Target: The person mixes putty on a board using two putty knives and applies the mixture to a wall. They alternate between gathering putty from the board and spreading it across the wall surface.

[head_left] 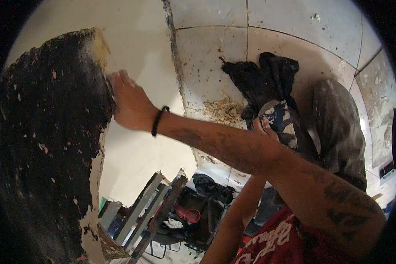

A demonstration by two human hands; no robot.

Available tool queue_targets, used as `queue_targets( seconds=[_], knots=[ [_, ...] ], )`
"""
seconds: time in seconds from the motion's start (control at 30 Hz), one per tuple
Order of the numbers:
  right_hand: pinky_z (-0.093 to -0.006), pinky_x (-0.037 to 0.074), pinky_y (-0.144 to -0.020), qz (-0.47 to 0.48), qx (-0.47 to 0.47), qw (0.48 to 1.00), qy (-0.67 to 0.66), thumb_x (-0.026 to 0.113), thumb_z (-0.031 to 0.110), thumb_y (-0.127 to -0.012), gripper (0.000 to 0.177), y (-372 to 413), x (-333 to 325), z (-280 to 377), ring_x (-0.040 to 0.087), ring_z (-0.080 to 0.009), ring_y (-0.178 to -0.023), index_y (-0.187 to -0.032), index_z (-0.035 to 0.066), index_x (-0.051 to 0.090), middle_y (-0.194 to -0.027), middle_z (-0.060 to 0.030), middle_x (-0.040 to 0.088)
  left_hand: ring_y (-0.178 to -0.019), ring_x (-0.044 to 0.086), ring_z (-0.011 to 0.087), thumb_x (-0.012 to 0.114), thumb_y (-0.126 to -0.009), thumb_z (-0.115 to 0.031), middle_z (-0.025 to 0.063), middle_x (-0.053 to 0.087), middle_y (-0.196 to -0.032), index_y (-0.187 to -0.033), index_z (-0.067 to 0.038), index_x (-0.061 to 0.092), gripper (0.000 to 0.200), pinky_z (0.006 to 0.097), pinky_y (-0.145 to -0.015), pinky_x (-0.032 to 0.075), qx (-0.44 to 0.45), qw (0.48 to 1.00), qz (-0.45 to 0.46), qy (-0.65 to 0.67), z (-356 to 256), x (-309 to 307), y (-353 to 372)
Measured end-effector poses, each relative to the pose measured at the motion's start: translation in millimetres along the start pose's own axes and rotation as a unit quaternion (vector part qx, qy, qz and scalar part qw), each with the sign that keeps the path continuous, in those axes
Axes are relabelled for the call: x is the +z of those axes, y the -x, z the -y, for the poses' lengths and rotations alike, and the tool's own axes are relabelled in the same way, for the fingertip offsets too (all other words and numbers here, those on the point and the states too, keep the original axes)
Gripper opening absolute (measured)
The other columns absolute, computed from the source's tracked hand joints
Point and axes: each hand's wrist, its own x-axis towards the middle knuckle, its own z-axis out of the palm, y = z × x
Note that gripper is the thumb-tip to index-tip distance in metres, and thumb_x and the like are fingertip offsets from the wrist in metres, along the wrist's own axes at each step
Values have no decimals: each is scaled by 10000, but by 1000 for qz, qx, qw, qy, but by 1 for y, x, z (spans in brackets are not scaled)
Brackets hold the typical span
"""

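Observation:
My right hand (130, 103) reaches across to the edge of a dark, paint-flecked surface (48, 119). Its fingers are bent and slightly blurred; a thin pale edge shows beside them, but what they hold is mostly hidden. A black band (159, 121) circles that wrist. Above the fingers is a bare yellowish patch (102, 49) on the surface's rim. My left hand (264, 127), partly behind the right forearm, is closed at the side of a patterned dark blue, white and tan object (279, 119), whose kind I cannot make out.
A smooth cream surface (138, 163) adjoins the dark one. Pale shavings (224, 110) and black cloth (262, 79) lie on stained floor tiles (211, 48). My dusty trouser leg (336, 123) is at right. Grey wooden slats (143, 207) and a dark pile of belongings (198, 211) are below.

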Motion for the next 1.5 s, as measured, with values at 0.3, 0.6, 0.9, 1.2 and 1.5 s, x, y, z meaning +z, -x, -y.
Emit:
queue_targets(
  seconds=[0.3,0.6,0.9,1.2,1.5],
  knots=[
    [-425,387,-919,-85,13,995,-54,491,-29,-698,470,-22,-17,-76,468,-381,-1050,-1164,2,437,-1097,-221,479,-822,599,400,389,-948,-366,246,595,-884,-1182,27,452,462,443,-716,476,-24,999,16,-26,1,-6,-4],
    [-460,406,-898,-1,56,995,-81,542,46,-741,433,-54,1,-50,495,-406,-1017,-1153,-20,430,-1148,-241,459,-804,605,407,387,-948,-362,245,598,-871,-1185,16,455,451,446,-699,483,-35,998,28,-41,1,-10,-9],
    [-483,441,-834,-57,-24,998,-4,533,-22,-671,614,11,1,-12,490,-423,-1007,-1247,27,327,-1089,-230,433,-786,610,414,385,-948,-357,244,602,-857,-1189,5,459,441,449,-682,490,-43,997,39,-49,-8,-1,-15],
    [-470,404,-895,-43,49,997,-45,497,-53,-692,576,-15,-2,-88,483,-391,-1028,-1237,51,340,-1102,-212,435,-842,598,416,380,-950,-357,253,593,-906,-1187,-10,458,427,460,-720,474,-48,996,46,-64,-8,-2,-18],
    [-474,416,-869,2,61,996,-62,539,23,-741,498,-41,14,-66,487,-425,-1007,-1207,1,363,-1082,-252,443,-794,592,466,380,-943,-364,264,608,-857,-1138,-19,489,412,487,-655,476,-9,998,19,-62,5,2,-18]
  ],
)
